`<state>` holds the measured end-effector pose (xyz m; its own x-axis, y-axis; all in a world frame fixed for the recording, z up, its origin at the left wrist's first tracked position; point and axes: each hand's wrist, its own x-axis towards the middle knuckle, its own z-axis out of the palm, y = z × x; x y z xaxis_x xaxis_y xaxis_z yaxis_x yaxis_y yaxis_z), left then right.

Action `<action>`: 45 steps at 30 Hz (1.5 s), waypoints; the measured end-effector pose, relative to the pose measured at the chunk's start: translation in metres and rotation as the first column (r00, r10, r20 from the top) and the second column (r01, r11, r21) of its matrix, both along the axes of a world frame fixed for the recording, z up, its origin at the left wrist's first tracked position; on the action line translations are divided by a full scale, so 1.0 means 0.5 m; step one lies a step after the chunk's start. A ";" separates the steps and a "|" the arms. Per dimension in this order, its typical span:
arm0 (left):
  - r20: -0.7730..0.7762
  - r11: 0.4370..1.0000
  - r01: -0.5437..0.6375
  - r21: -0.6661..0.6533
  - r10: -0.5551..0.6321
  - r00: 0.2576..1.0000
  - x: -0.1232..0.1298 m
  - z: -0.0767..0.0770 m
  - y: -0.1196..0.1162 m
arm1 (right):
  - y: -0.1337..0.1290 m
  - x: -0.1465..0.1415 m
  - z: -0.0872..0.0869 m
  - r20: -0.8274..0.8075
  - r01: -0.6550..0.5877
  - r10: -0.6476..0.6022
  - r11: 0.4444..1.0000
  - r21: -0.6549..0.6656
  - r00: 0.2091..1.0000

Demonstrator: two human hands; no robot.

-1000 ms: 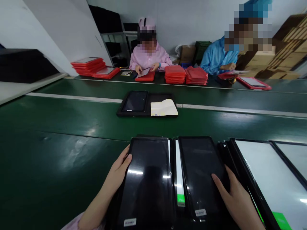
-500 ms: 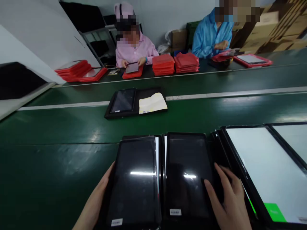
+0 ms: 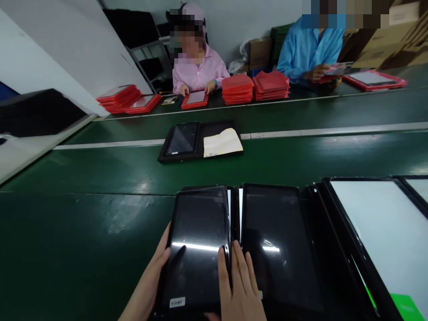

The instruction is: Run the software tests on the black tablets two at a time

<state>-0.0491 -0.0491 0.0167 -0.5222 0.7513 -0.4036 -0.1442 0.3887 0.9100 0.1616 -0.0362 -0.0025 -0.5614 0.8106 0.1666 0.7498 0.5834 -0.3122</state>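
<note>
Two black glossy panels lie side by side in front of me, the left panel [image 3: 199, 223] and the right panel [image 3: 274, 214], each with a small white label near its lower edge. My left hand [image 3: 154, 272] holds the left panel along its left edge, thumb at the rim and the other fingers hidden behind or below it. My right hand [image 3: 239, 281] rests with fingers stretched over the gap between the panels, touching the left panel's right edge. White strips show between the panels.
White-faced panels [image 3: 374, 223] with a green tag [image 3: 406, 306] lie at the right. A black tray [image 3: 180, 158] with a dark panel and a paper [image 3: 223, 143] sits mid-table. Across it, two people handle panels beside red stacks [image 3: 237, 89].
My right hand has moved left from the right panel's right edge to the gap. The left panel is slightly shifted and tilted. The view has turned left; the person in pink has lowered a panel.
</note>
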 end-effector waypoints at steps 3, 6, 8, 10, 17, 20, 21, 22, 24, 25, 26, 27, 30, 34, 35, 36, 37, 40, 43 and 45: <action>-0.134 0.997 0.065 -0.051 -0.072 0.988 -0.002 0.022 0.032 | 0.049 0.058 0.034 -0.098 -0.125 0.132 0.989 0.077 0.986; -0.466 0.975 0.180 -0.132 -0.221 0.857 -0.022 0.043 0.090 | 0.122 0.133 0.066 -0.193 0.031 0.011 0.977 0.212 0.981; -0.685 0.946 0.291 -0.144 -0.308 0.661 -0.023 0.047 0.146 | 0.166 0.174 0.071 -0.227 0.343 -0.289 0.905 0.251 0.930; -0.838 0.881 0.435 -0.185 -0.373 0.399 -0.006 0.042 0.208 | 0.196 0.200 0.065 -0.214 0.539 -0.504 0.828 0.157 0.837; -0.931 0.772 0.556 -0.307 -0.364 -0.009 0.097 0.007 0.348 | 0.262 0.214 0.064 -0.285 0.569 -0.694 0.711 -0.413 0.661; -0.942 0.775 0.564 -0.284 -0.334 -0.014 0.097 0.005 0.356 | 0.290 0.219 0.074 -0.361 0.482 -0.651 0.747 -0.458 0.667; -0.945 0.779 0.562 -0.279 -0.328 -0.014 0.094 0.004 0.355 | 0.294 0.220 0.074 -0.381 0.472 -0.645 0.755 -0.456 0.663; -0.946 0.782 0.560 -0.275 -0.323 -0.014 0.091 0.003 0.354 | 0.296 0.220 0.073 -0.399 0.476 -0.646 0.757 -0.449 0.651; -0.948 0.784 0.558 -0.273 -0.318 -0.018 0.088 0.001 0.350 | 0.294 0.217 0.066 -0.432 0.508 -0.657 0.753 -0.418 0.618; -0.948 0.783 0.558 -0.275 -0.318 -0.021 0.088 -0.001 0.348 | 0.290 0.215 0.061 -0.447 0.529 -0.660 0.751 -0.396 0.604; -0.947 0.782 0.557 -0.279 -0.320 -0.024 0.088 -0.003 0.347 | 0.286 0.213 0.056 -0.462 0.551 -0.661 0.749 -0.367 0.592; -0.945 0.781 0.556 -0.285 -0.325 -0.029 0.090 -0.004 0.345 | 0.282 0.211 0.052 -0.474 0.570 -0.658 0.749 -0.337 0.585; -0.940 0.785 0.542 -0.300 -0.339 -0.029 0.094 -0.004 0.343 | 0.274 0.205 0.041 -0.489 0.603 -0.635 0.758 -0.248 0.597; -0.932 0.800 0.516 -0.305 -0.363 0.013 0.096 0.005 0.347 | 0.275 0.205 0.039 -0.479 0.579 -0.594 0.791 -0.198 0.647; -0.929 0.801 0.514 -0.308 -0.370 0.020 0.096 0.008 0.348 | 0.275 0.206 0.039 -0.472 0.573 -0.590 0.795 -0.199 0.655; -0.927 0.800 0.514 -0.311 -0.375 0.023 0.097 0.010 0.350 | 0.274 0.207 0.039 -0.465 0.568 -0.588 0.798 -0.202 0.662; -0.925 0.796 0.516 -0.315 -0.380 0.022 0.097 0.013 0.351 | 0.274 0.208 0.039 -0.459 0.566 -0.588 0.799 -0.203 0.666; -0.919 0.785 0.529 -0.323 -0.393 0.022 0.098 0.020 0.358 | 0.274 0.210 0.036 -0.449 0.580 -0.592 0.794 -0.183 0.669; -0.915 0.783 0.535 -0.318 -0.401 0.045 0.098 0.024 0.364 | 0.281 0.212 0.035 -0.437 0.600 -0.591 0.788 -0.135 0.678; -0.916 0.782 0.545 -0.302 -0.397 0.063 0.097 0.027 0.363 | 0.285 0.213 0.040 -0.424 0.600 -0.588 0.791 -0.123 0.689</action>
